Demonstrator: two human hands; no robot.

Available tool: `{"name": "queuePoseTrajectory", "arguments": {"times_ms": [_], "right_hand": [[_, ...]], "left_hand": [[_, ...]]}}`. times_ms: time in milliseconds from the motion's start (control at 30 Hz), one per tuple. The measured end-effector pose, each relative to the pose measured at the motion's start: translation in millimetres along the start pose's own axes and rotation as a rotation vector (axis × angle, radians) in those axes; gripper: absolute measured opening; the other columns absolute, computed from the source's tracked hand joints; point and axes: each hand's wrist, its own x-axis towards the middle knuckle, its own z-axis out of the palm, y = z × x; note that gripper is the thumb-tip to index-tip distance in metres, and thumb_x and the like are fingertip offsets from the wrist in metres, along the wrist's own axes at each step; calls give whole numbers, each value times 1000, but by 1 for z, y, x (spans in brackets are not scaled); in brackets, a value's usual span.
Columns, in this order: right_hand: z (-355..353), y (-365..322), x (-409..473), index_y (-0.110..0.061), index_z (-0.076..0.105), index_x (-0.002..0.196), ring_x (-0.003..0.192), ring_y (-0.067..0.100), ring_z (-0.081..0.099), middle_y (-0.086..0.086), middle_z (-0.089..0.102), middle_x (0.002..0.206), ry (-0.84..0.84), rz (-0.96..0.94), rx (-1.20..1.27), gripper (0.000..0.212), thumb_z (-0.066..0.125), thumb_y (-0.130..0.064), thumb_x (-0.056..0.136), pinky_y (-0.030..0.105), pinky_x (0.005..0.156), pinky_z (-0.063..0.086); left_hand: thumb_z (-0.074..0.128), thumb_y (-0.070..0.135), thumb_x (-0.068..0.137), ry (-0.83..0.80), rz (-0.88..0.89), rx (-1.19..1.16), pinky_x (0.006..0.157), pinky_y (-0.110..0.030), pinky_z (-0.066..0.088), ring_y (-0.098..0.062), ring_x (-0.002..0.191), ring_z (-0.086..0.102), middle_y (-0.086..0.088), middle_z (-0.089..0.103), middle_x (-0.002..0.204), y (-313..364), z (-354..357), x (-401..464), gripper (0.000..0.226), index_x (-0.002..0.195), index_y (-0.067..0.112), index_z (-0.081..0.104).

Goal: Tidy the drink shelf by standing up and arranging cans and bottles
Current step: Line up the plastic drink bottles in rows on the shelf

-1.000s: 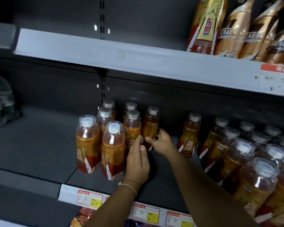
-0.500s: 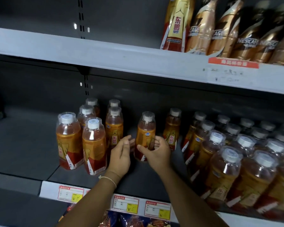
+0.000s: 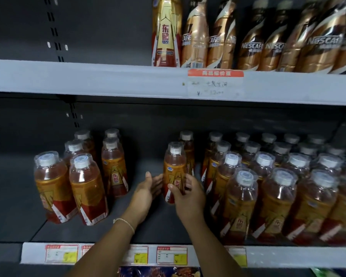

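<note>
My right hand [image 3: 189, 193] grips one upright bottle [image 3: 174, 168]; my left hand [image 3: 146, 190] lies open beside it. Six bottles [image 3: 84, 182] stand left.

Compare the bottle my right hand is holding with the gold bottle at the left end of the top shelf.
The held bottle is short and rounded, with a white cap under a clear cover; the top-shelf bottle is taller and fully wrapped in gold. The right hand grips the first; nothing touches the second. Both stand upright and carry the same red-and-gold branding.
</note>
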Motion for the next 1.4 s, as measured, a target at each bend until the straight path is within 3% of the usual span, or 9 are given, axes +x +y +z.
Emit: {"name": "queuePoseTrajectory", "arguments": {"times_ms": [67, 133, 233, 367, 533, 800, 900, 1233, 1400], "right_hand": [[-3, 1, -3, -17, 54, 139, 120, 14, 57, 0, 53, 133, 46, -14, -36, 60, 80, -25, 86, 34, 103, 51], [-5, 2, -4, -15, 53, 142, 126, 15, 51, 0, 49, 137, 98, -40, -116, 60, 76, -27, 88, 32, 108, 45], [-7, 2, -4, -17, 49, 144, 130, 15, 46, 0, 45, 141, 146, -52, -172, 60, 73, -30, 91, 27, 106, 41], [-7, 3, -5, -22, 42, 147, 132, 17, 47, 1, 46, 144, 135, -19, -153, 62, 70, -31, 93, 33, 108, 44], [-8, 6, 0, -20, 36, 152, 134, 19, 49, 3, 46, 148, 104, 38, -149, 62, 64, -28, 97, 41, 110, 45], [-9, 11, 4, -19, 33, 155, 139, 20, 46, 3, 41, 155, 101, 65, -151, 60, 57, -27, 101, 44, 114, 42], [-9, 11, 5, -18, 32, 155, 140, 22, 45, 4, 37, 157, 98, 68, -151, 58, 53, -26, 102, 45, 113, 42], [-10, 9, 4, -17, 29, 157, 139, 23, 46, 5, 33, 157, 58, 86, -170, 67, 52, -5, 95, 43, 112, 44], [-13, 3, 0, -18, 29, 157, 132, 16, 51, 2, 31, 158, 40, 114, -114, 71, 53, 0, 92, 24, 105, 44]], "left_hand": [[16, 47, 104, -20, 2, -5, 100, -27, 42, -12, 111, 61, -3, 67, 117, 0, 8, 3, 59, 115, 14, 63], [17, 46, 104, -40, -3, -18, 104, -32, 42, -15, 114, 61, -7, 66, 121, -2, 16, 5, 56, 112, 16, 63], [18, 45, 104, -68, -2, -17, 108, -34, 41, -15, 120, 59, -8, 64, 126, -6, 27, 6, 56, 121, 12, 60], [23, 53, 96, -97, 27, -15, 96, -22, 49, -7, 113, 63, 0, 70, 118, -8, 37, 8, 65, 129, 7, 56], [27, 61, 87, -109, 25, -16, 115, -40, 34, -17, 126, 55, -9, 61, 133, -10, 45, 11, 79, 141, 6, 48], [26, 69, 91, -162, 46, 22, 118, -43, 29, -13, 130, 51, -1, 60, 136, -21, 47, 14, 76, 144, 17, 46], [32, 80, 84, -167, 62, 59, 118, -43, 27, -12, 133, 49, 3, 58, 138, -20, 47, 12, 85, 144, 22, 46], [40, 86, 73, -175, 50, 35, 119, -45, 26, -14, 135, 46, -1, 54, 143, -13, 48, 12, 98, 145, 19, 44], [36, 89, 71, -164, 53, 105, 118, -44, 28, -14, 135, 46, 1, 55, 142, -10, 50, 8, 97, 143, 25, 48]]}}
